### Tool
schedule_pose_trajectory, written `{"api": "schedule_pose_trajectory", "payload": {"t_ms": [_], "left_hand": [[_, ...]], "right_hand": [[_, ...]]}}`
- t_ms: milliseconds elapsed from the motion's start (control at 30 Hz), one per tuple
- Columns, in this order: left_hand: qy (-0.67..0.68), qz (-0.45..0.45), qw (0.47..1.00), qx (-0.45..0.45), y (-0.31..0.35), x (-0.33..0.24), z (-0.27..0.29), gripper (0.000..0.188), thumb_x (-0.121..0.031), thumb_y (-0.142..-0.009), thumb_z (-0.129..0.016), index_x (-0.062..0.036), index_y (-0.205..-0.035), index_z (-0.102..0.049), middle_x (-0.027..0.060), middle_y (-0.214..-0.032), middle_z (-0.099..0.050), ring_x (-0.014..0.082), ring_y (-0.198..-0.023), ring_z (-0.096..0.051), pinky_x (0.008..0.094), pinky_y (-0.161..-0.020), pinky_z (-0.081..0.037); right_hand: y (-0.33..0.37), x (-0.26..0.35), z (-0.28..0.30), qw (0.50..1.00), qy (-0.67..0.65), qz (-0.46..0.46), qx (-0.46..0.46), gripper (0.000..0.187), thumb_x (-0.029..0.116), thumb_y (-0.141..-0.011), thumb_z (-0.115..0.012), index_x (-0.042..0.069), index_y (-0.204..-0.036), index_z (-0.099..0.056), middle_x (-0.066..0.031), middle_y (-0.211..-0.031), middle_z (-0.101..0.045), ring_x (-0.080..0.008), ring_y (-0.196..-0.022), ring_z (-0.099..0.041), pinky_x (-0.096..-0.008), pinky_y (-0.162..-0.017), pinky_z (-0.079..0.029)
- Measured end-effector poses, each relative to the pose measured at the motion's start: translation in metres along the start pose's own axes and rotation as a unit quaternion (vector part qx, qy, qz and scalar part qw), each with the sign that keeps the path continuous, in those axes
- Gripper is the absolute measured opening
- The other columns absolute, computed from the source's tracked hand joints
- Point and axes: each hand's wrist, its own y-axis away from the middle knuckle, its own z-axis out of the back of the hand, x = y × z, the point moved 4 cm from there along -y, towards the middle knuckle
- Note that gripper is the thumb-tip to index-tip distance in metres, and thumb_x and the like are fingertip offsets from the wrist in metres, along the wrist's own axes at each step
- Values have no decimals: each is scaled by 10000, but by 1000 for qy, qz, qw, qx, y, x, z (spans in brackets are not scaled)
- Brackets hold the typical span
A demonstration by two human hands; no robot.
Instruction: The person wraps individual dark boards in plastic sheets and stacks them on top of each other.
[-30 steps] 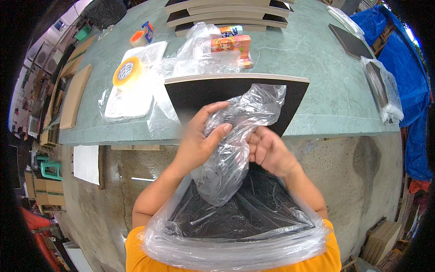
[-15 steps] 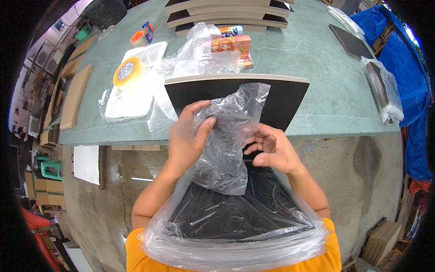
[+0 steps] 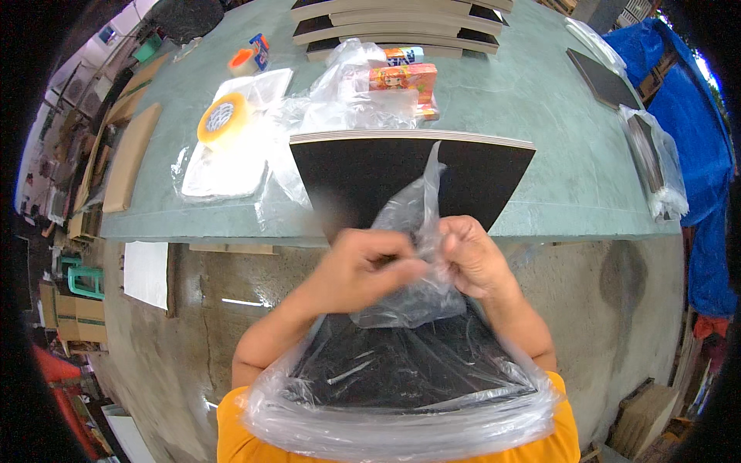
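My right hand (image 3: 476, 258) is closed, its fingertips gripping a crumpled clear plastic bag (image 3: 405, 212). My left hand (image 3: 370, 266) is curled against the other side of the bag; motion smears its fingers, so whether they grip the film is unclear. One corner of the bag points upward. Behind it, a stack of black boards (image 3: 370, 174) with pale layered edges leans at the table's near edge. Below my hands, a black bundle (image 3: 386, 363) lies against my body, covered in clear plastic film (image 3: 401, 420) that bunches thickly at its near end.
On the green table (image 3: 563, 185) sit a tape roll (image 3: 224, 121) on white plastic bags (image 3: 224, 170), a smaller orange-cored roll (image 3: 243, 62) and a pink box (image 3: 405, 81). Boards are piled (image 3: 397, 27) at the back. A wrapped bundle (image 3: 652, 162) lies at right, beside a blue tarp (image 3: 695, 131).
My left hand has come down and right, closer to my right hand. The right hand's fingers have closed on the bag, which has narrowed and turned. The view has shifted slightly.
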Motion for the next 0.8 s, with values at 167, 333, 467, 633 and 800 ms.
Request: {"api": "schedule_pose_trajectory", "payload": {"t_ms": [167, 333, 467, 633, 800], "left_hand": [[-194, 18, 880, -434, 45, 25, 130, 107, -104, -796, -502, -7, -772, -541, 23, -707, -533, 88, -619, -449, 234, -584, -385], [-86, -206, 950, -220, 20, -56, 11, 162, -158, -814, -504, -22, -900, -526, 108, -770, -555, 204, -704, -518, 292, -662, -393], [-106, -133, 982, 80, 12, -11, -30, 217, -228, -798, -549, -60, -927, -593, 111, -722, -590, 203, -597, -549, 297, -544, -428], [0, 12, 999, 35, 1, -22, 4, 200, -184, -833, -503, 2, -814, -575, 68, -734, -567, 95, -704, -522, 250, -617, -406], [343, 32, 936, -78, -11, -20, 30, 268, -255, -846, -499, -6, -776, -568, -4, -699, -537, 51, -645, -467, 219, -585, -402]], "right_hand": [[30, 26, 24, 1000, 5, 9, 8, 189, 197, -771, -607, 30, -691, -569, -68, -638, -558, -133, -516, -500, -252, -509, -426], [19, 44, -34, 919, 344, 186, 53, 195, 176, -735, -628, -7, -674, -600, -126, -896, -552, -171, -761, -531, -303, -700, -431], [33, 90, -60, 855, 258, 430, -131, 445, 298, -605, -715, 1, -897, -556, -155, -1014, -515, -237, -988, -486, -337, -870, -357], [4, 40, -8, 990, 133, 22, 49, 206, 229, -749, -570, 25, -723, -567, -89, -772, -580, -162, -683, -566, -294, -644, -459], [17, 5, -39, 875, 346, -105, 322, 269, 264, -779, -582, 17, -883, -550, -63, -776, -574, -150, -663, -551, -282, -623, -462]]}}
